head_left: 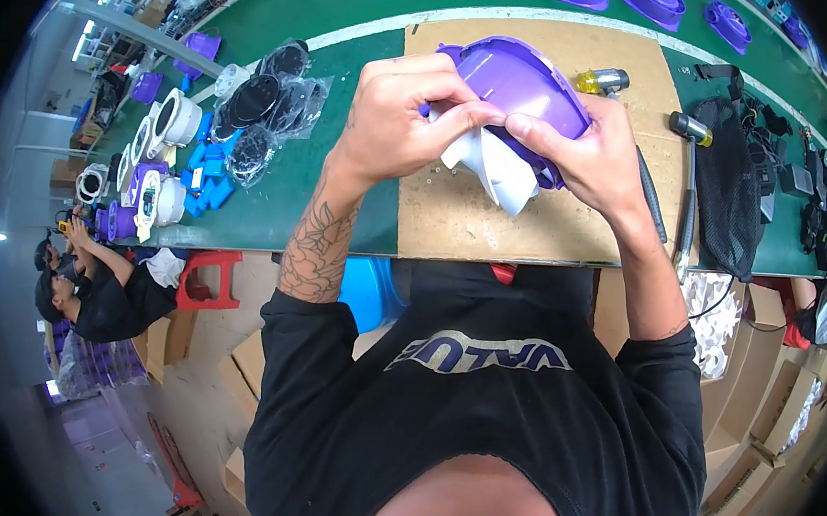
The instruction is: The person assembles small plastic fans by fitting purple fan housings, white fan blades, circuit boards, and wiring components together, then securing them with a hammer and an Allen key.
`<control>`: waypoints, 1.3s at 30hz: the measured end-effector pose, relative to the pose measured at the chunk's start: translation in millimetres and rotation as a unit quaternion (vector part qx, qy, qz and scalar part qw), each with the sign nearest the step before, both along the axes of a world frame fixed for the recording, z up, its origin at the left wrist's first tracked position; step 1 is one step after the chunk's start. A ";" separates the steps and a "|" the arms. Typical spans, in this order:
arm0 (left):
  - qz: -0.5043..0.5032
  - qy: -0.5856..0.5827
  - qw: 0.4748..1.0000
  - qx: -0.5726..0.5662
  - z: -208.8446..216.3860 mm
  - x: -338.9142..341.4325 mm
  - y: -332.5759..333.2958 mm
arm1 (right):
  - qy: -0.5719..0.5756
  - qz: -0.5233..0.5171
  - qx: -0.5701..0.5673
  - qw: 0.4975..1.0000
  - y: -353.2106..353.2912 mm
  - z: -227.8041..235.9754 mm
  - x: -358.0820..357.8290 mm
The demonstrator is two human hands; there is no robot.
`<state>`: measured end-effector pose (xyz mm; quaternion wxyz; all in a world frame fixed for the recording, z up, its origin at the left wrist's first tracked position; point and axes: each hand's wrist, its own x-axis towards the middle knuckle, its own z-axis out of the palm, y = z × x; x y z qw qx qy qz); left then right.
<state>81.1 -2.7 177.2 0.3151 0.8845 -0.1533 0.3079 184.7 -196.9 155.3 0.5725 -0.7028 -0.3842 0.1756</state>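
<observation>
Here, my left hand (395,113) and right hand (584,155) are both closed around a purple plastic housing (527,79), raised above the cardboard mat (455,218), with a white fan-shaped insert (496,173) hanging from its underside between my thumbs. My left fingers pinch the near rim, while my right hand cups the opposite rim from below; this two-sided hold appears to steady the housing so the thumbs can bear on the insert. Beyond my right hand, two yellow-headed hammers (603,80) lie close to the housing's far edge, so clearance there is tight. Well left of my left hand, bagged black discs (271,104) and blue blocks (210,172) sit apart; the mat directly beneath the grip offers open room
</observation>
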 end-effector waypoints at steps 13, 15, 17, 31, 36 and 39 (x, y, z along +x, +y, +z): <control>0.075 -0.018 0.985 -0.155 -32.8 -55.5 3.3 | -0.447 -0.044 0.043 0.892 -9.9 1.9 -5.1; 0.112 0.030 0.938 -0.327 -54.3 -73.2 -4.0 | -0.490 -0.013 0.020 0.871 -16.8 3.8 -11.3; 0.047 0.157 0.886 -0.435 -73.8 -71.5 -17.4 | -0.546 0.012 0.033 0.837 -19.7 5.7 -12.1; -0.153 0.073 0.653 -0.738 -127.5 -77.7 -52.8 | -0.595 0.054 0.016 0.802 -36.8 -8.2 -40.9; -0.110 0.086 0.626 -0.767 -122.1 -77.8 -54.6 | -0.600 0.059 0.028 0.798 -34.9 -9.8 -42.6; -0.072 0.111 0.617 -0.775 -113.7 -76.5 -57.1 | -0.604 0.055 0.034 0.794 -34.8 -9.7 -42.6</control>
